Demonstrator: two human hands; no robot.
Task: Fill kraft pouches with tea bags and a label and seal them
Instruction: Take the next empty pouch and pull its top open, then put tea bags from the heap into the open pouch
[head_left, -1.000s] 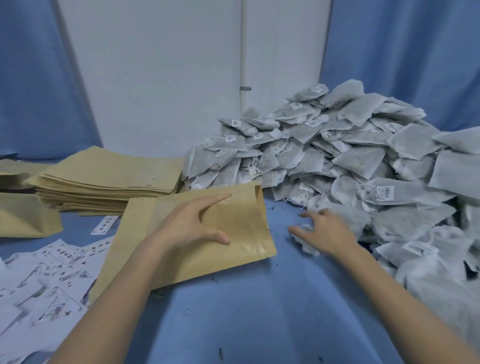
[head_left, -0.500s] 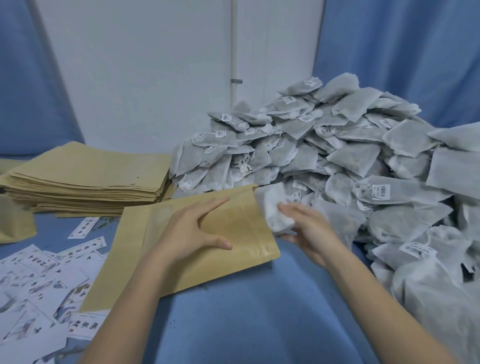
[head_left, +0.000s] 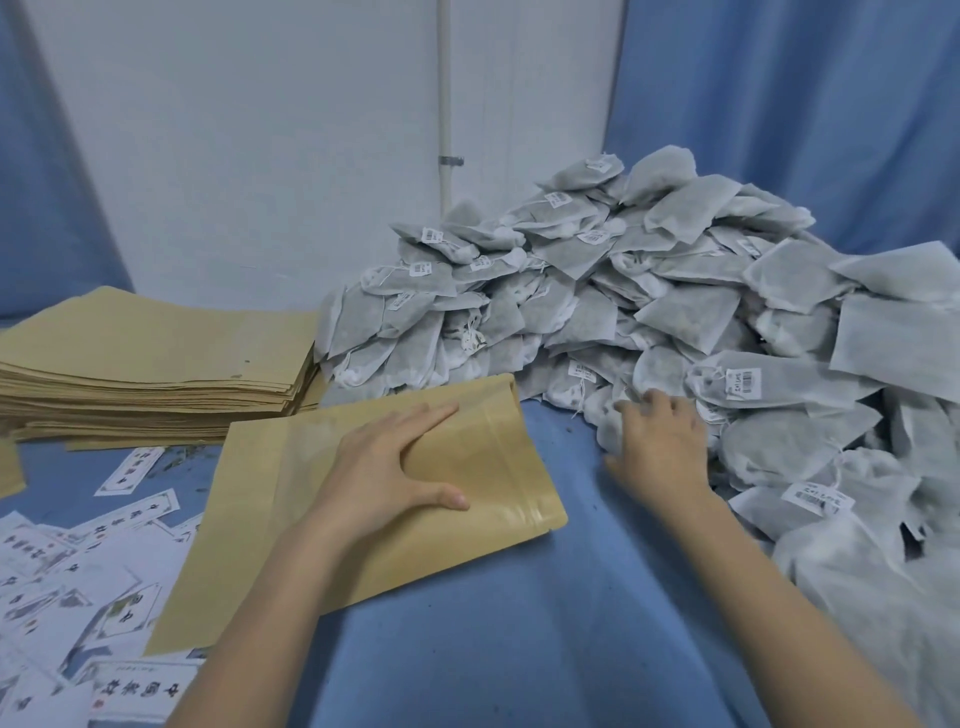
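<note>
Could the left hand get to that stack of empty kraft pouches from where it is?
Probably yes. The left hand lies flat on the open kraft pouch, and the stack of empty pouches sits just beyond it to the left, with only bare blue tabletop between them.

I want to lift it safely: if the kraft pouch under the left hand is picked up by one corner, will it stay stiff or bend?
The kraft pouch looks thin and flat, so it would probably bend. It seems light, likely sliding on the blue cloth.
</note>
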